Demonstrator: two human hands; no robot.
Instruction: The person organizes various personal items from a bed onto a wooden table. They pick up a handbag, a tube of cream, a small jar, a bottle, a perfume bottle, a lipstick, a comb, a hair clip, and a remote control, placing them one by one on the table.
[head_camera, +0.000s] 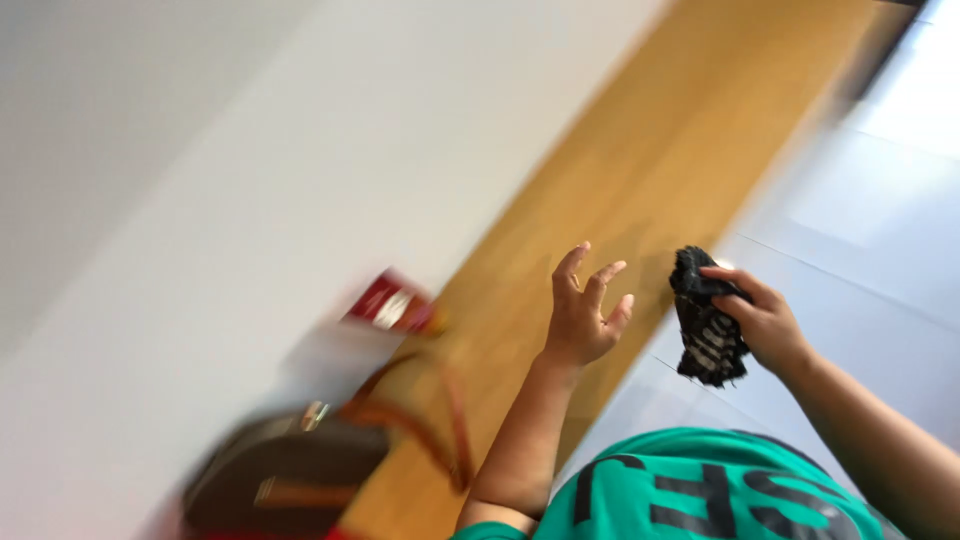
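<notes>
bag (285, 475) blurred, cut off at btm edge

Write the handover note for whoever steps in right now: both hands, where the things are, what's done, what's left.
Left hand: empty, fingers spread, raised over the wooden floor strip.
Right hand: gripping a black scrubbing pad, held in the air beside the left hand.
Bags and a red packet sit low left against the white wall; blurred.
Done: pad is in hand.
Left: the pad touches no surface yet.
</notes>
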